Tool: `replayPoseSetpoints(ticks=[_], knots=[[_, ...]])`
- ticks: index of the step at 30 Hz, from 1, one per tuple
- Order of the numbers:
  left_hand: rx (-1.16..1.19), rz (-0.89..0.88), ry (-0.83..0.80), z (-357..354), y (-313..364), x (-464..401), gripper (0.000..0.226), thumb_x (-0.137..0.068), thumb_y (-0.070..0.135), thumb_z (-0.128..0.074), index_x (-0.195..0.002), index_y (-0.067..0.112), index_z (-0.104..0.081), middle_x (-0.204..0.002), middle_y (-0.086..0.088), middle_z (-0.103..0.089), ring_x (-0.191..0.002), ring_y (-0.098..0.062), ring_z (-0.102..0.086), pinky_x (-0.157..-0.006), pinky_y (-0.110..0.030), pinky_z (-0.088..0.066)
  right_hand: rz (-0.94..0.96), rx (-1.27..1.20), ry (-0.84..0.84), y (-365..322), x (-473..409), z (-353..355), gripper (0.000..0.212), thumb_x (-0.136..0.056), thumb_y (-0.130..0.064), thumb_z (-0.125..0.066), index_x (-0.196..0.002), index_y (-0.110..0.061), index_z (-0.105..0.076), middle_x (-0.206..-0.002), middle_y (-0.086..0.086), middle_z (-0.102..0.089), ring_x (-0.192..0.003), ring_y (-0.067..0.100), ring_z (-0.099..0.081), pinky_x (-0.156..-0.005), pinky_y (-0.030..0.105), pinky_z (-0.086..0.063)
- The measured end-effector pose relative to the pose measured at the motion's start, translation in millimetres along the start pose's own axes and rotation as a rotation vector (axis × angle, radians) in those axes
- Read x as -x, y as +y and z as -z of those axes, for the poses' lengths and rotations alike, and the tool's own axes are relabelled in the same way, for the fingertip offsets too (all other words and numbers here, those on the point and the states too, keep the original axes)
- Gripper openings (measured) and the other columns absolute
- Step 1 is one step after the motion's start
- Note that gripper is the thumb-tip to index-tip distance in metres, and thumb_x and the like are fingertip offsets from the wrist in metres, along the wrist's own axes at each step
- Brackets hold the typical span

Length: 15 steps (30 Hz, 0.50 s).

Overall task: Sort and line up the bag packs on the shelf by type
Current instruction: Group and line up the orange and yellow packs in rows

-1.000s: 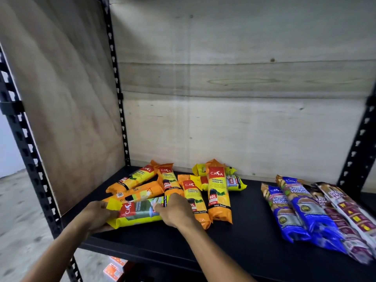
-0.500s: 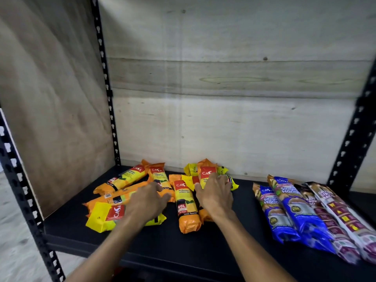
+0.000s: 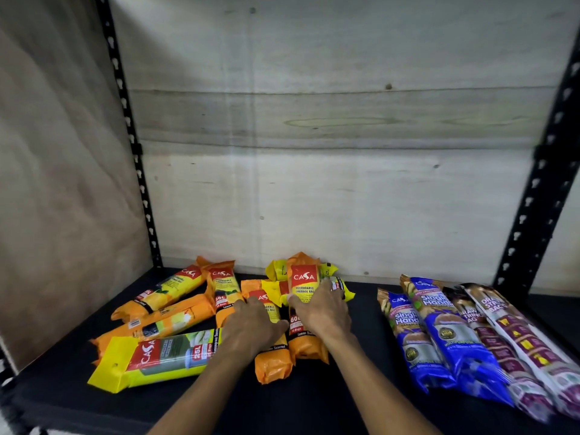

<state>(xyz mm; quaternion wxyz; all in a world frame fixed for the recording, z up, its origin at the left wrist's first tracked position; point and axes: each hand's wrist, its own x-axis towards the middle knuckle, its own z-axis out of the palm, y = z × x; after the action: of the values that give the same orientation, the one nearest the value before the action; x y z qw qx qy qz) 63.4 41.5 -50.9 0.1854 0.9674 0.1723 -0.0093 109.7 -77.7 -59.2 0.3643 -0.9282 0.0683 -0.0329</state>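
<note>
Several orange garbage-bag packs lie jumbled at mid-left of the black shelf [image 3: 314, 403]. My right hand [image 3: 324, 312] grips the upper half of one orange 60L pack [image 3: 303, 279], thumb on its left edge and fingers over its right. My left hand [image 3: 251, 328] rests flat on the neighbouring orange pack [image 3: 273, 364]. A yellow 25L pack [image 3: 157, 359] lies crosswise at the front left, free of both hands. More yellow packs [image 3: 343, 288] lie partly hidden behind the gripped one. On the right, two blue packs [image 3: 452, 343] and two purple-and-white packs [image 3: 530, 337] lie side by side.
Three more orange packs [image 3: 166, 321] lie askew near the left plywood side panel [image 3: 62, 183]. A plywood back wall [image 3: 345, 199] closes the shelf. Black perforated posts stand at the back left [image 3: 131, 136] and right [image 3: 539, 183]. Bare shelf shows between the orange and blue groups.
Both hands let go of the yellow pack, now lying at the front left, and moved right and back onto the two orange packs in the middle. The view moved closer.
</note>
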Motion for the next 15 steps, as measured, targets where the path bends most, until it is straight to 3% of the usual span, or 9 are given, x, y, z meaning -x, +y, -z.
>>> replayPoseSetpoints(ticks=[5,15], knots=[[-0.018,0.008,-0.005,-2,4,-5,0.091,-0.079,0.061,-0.065,-0.145,0.010,-0.029,-0.148,-0.016,-0.036,-0.132,-0.033,-0.046,-0.099,-0.041,-0.046,-0.004,-0.009,0.015,0,-4,-3,0.087,-0.082,-0.058,-0.069,-0.147,-0.015,-0.031,-0.135,0.009,-0.049,-0.117,0.030,-0.057,-0.080,0.037,-0.051],[0.041,0.001,0.070,-1,0,-1,0.073,-0.080,0.050,-0.070,-0.134,0.010,-0.041,-0.135,-0.013,-0.050,-0.121,-0.032,-0.054,-0.091,-0.038,-0.049,0.013,0.054,0.027,2,4,15,0.070,-0.084,-0.054,-0.068,-0.138,-0.015,-0.044,-0.128,0.006,-0.057,-0.114,0.028,-0.059,-0.083,0.038,-0.049]])
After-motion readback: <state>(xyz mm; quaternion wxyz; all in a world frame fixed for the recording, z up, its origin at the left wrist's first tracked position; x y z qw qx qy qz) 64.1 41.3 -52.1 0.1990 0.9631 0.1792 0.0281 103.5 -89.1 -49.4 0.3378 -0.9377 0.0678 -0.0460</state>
